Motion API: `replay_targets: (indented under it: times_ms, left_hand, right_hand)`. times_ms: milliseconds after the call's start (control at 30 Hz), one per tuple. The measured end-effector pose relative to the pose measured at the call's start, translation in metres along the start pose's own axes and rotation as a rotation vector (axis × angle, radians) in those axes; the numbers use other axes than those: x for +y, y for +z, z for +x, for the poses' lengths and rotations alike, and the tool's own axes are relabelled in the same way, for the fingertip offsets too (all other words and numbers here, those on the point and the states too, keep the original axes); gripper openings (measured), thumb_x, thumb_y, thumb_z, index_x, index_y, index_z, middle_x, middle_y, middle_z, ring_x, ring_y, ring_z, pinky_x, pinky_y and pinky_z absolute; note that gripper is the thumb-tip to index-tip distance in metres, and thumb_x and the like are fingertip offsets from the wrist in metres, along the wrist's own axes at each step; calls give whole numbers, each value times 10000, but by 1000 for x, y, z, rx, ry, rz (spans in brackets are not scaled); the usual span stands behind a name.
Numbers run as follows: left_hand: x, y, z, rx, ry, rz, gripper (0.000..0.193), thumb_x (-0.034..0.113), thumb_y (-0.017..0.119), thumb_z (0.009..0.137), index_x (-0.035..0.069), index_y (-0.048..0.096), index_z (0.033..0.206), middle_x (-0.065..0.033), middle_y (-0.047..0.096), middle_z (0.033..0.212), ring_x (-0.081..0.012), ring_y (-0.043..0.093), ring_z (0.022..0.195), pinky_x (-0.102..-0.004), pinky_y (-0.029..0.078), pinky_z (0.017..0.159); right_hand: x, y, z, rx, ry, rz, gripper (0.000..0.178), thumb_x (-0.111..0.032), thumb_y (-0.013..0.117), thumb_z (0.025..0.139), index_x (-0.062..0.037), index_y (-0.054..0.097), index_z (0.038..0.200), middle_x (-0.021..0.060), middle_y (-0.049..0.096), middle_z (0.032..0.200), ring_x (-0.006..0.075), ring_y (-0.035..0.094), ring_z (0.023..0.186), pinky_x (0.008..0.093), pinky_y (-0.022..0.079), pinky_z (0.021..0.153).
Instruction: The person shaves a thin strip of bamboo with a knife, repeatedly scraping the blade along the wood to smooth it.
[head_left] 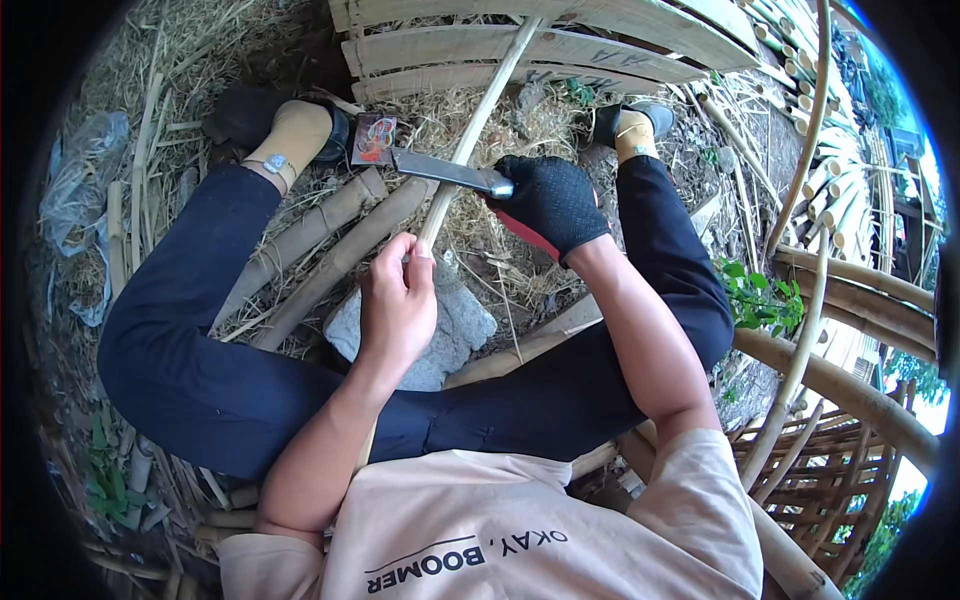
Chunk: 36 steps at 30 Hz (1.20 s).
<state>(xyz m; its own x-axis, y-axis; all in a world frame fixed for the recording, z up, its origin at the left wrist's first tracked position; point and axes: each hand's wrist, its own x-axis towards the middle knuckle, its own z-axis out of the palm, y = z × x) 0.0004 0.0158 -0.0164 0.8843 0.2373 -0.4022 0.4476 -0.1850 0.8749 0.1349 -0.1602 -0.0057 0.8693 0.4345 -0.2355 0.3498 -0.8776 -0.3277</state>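
A long pale bamboo strip (487, 108) slants from my lap up toward the wooden slats at the far side. My bare left hand (398, 305) pinches it between thumb and fingers, near its middle. In a black knit glove with a red palm, my right hand (550, 205) is wrapped round the handle of a large knife (440, 170). The blade points left and crosses over the strip, just beyond my left hand. Most of the knife's handle is hidden inside the glove. Below my left hand lies a grey stone block (455, 325), between my legs.
Pale wooden slats (430, 50) stand at the far side. Bamboo poles (350, 235) lie left of the stone. A small red packet (374, 138) rests by my left shoe. Crumpled clear plastic (85, 185) is at far left; more bamboo (860, 390) and a woven basket (825, 480) stand at right.
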Motion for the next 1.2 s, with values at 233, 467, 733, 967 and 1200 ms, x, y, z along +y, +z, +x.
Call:
replay_targets:
  times_ms: [233, 467, 733, 967, 1200]
  left_hand:
    - [-1, 2, -1, 54, 69, 161, 251, 184, 521, 1020, -12, 576, 874, -161, 563, 646, -315, 569, 570, -427, 422, 565]
    - [1, 0, -3, 48, 78, 150, 222, 151, 516, 1018, -11, 562, 872, -118, 492, 602, -247, 496, 525, -406, 391, 543]
    - [7, -4, -5, -3, -56, -69, 272, 192, 516, 1041, 18, 553, 835, 13, 467, 601, -73, 427, 512, -290, 330, 481]
    - [21, -16, 6, -176, -367, -490, 363, 371, 410, 1085, 102, 521, 868, 124, 338, 595, 28, 223, 447, -179, 145, 393]
    - [25, -17, 5, -161, -389, -551, 377, 389, 409, 1081, 102, 541, 875, 118, 350, 594, 26, 239, 453, -185, 154, 400]
  right_hand:
    - [4, 2, 6, 15, 37, -72, 220, -330, 676, 813, -179, 753, 954, 158, 710, 807, 359, 698, 780, 458, 555, 716]
    - [17, 2, 15, 108, 106, -94, 200, -311, 652, 830, -169, 751, 929, 161, 711, 798, 367, 702, 763, 463, 557, 721]
    - [44, -9, 21, 162, 235, -77, 277, -363, 656, 849, -135, 752, 976, 176, 724, 865, 369, 708, 833, 468, 561, 763]
    - [11, 1, 8, -27, 13, 56, 326, -433, 695, 826, -169, 744, 1012, 169, 719, 856, 373, 698, 816, 460, 554, 757]
    - [-17, 0, -10, -109, -64, 46, 307, -394, 681, 831, -154, 744, 1011, 171, 720, 856, 366, 702, 828, 460, 558, 767]
